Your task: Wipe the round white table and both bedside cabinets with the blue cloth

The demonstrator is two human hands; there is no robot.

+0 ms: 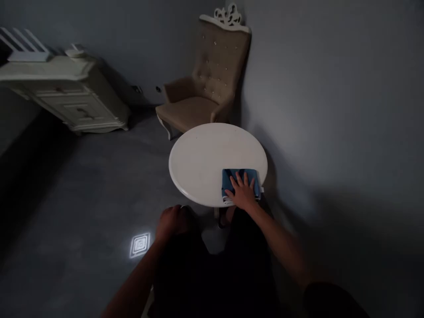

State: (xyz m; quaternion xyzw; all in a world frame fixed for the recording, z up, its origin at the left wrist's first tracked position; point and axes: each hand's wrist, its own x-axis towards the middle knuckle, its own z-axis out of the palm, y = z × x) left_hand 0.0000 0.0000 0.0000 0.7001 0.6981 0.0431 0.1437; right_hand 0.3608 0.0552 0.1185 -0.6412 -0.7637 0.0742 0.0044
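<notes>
down on the round white table (205, 159), the right hand (243, 192) lies flat on a folded blue cloth (232, 177), palm down, fingers spread and pointing away from the person. the cloth sits at the near right part of the tabletop, close to the rim, and the hand covers its near right half; a pale edge of the cloth shows just under the heel of the hand. the right forearm runs back from there toward the lower right corner of the view.

the left hand (172, 221) hangs off the table, below and to the left of its near rim, over the dark clothing of the person. its fingers look curled in, loosely closed, but the light is too dim to tell whether it holds anything.

behind the table, a tan tufted armchair (207, 84) with a white carved crest stands in the corner against the grey wall. a cream dresser (66, 95) stands well apart at the far left. a small bright square of light (139, 244) lies on the grey floor (82, 190) near the left arm.
</notes>
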